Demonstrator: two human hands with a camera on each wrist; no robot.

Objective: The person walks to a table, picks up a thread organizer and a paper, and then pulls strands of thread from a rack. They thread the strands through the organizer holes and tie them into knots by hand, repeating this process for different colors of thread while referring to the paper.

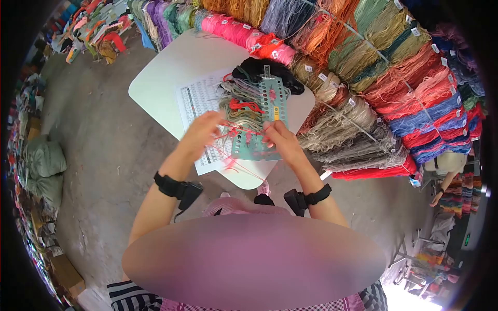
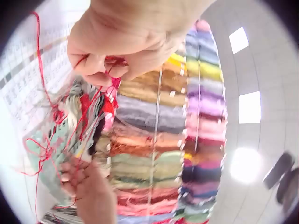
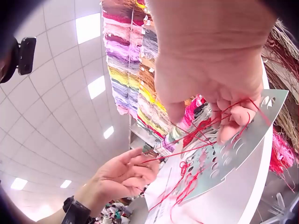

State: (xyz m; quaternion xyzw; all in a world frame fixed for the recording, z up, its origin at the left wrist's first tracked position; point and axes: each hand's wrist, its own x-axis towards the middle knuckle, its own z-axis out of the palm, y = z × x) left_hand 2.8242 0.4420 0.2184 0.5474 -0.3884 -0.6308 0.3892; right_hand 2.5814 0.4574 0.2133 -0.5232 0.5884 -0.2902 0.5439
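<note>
Red thread runs between both hands over a pale green card with holes. My left hand, left of the card, has fingers curled on the thread, as the left wrist view shows with the hand close up. At the card's right edge, my right hand pinches the thread; strands cross its fingers in the right wrist view. Grey and beige thread bundles hang from the card, with a bright red bundle among them. Loose red loops dangle at the card's lower part.
A white table carries a printed chart sheet and a black bundle behind the card. Racks of coloured yarn hanks stand close along the right and far side. Green sacks lie on the floor at left.
</note>
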